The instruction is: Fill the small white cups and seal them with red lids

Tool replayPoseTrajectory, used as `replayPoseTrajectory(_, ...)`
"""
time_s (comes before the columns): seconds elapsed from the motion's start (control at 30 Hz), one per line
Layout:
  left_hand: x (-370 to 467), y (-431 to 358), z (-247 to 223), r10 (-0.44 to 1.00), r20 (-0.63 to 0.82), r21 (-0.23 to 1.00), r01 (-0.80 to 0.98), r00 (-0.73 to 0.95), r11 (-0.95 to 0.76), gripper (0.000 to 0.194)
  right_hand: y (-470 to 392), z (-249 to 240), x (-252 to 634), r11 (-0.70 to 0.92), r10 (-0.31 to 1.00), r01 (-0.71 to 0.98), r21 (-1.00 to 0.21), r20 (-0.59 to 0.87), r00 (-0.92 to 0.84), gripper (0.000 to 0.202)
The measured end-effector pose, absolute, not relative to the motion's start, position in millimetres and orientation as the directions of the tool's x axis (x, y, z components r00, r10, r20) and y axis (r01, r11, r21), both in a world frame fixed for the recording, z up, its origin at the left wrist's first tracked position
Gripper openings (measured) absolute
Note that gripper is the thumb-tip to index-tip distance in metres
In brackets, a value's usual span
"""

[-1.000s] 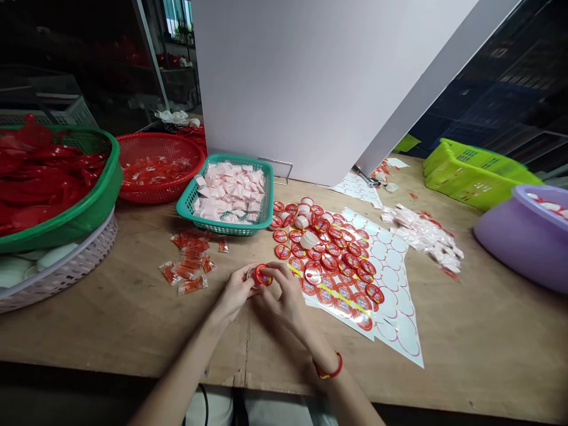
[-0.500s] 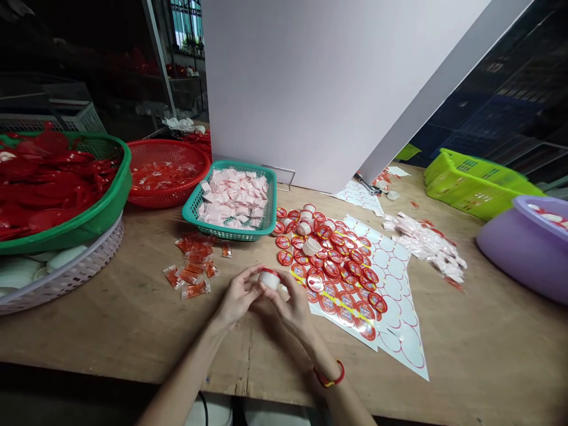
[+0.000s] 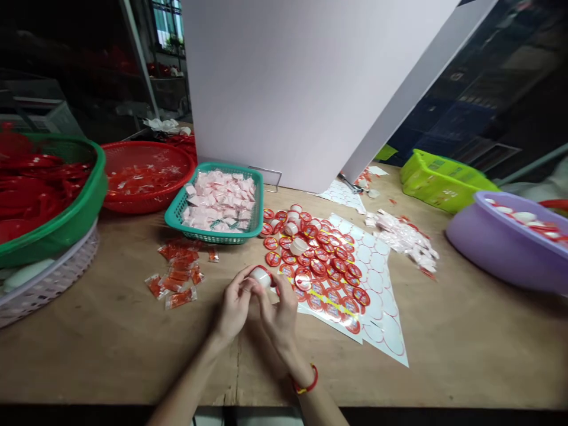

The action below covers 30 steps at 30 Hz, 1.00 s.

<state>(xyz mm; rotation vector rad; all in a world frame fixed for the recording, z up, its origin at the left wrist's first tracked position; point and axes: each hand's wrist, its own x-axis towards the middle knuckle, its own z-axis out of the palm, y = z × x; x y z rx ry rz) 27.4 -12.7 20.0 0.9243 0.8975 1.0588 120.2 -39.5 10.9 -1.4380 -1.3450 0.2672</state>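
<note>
Between both hands is a small white tub with a red rim (image 3: pixel 261 276), tilted and held above the table's near middle. My left hand (image 3: pixel 236 300) grips its left side, fingers curled around it. On its right side my right hand (image 3: pixel 280 302) closes with thumb and fingers; a red and yellow bracelet (image 3: pixel 306 381) circles that wrist. Just right of the hands, round red labelled lids (image 3: pixel 318 266) lie heaped on a sticker sheet (image 3: pixel 377 296). A white cup (image 3: pixel 298 246) rests among them. Small orange-red sachets (image 3: pixel 177 272) lie to the left.
A teal basket (image 3: pixel 171 220) of pale pink packets stands behind the hands. Red (image 3: pixel 146 204) and green (image 3: pixel 95 195) baskets are at the left. Pink-white packets (image 3: pixel 406 239), a purple basin (image 3: pixel 479 254) and a lime basket (image 3: pixel 437 183) are on the right. A white panel (image 3: pixel 302 89) rises behind.
The tub has tipped in my hands, showing more of its white side or base. My view has shifted, so the table's contents appear further left.
</note>
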Motion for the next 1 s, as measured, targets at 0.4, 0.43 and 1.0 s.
replayPoseTrajectory(0.4, 20, -8, 19, 0.701, -0.494, 0.793, -0.065, 0.514, 0.606, 0.056, -48, 42, 152, 0.453, 0.886, 0.504, -0.735, 0.434, -0.164, 0.008)
replayPoseTrajectory(0.43, 22, -8, 18, 0.71, -0.485, 0.814, -0.033, 0.51, 0.58, 0.057, -45, 41, 159, 0.453, 0.885, 0.502, -0.737, 0.442, -0.149, 0.008)
replayPoseTrajectory(1.0, 80, 37, 18, 0.899, -0.13, 0.955, 0.297, 0.418, 0.0, 0.017, 31, 42, 244, 0.104, 0.812, 0.807, -0.582, 0.518, 0.269, 0.021)
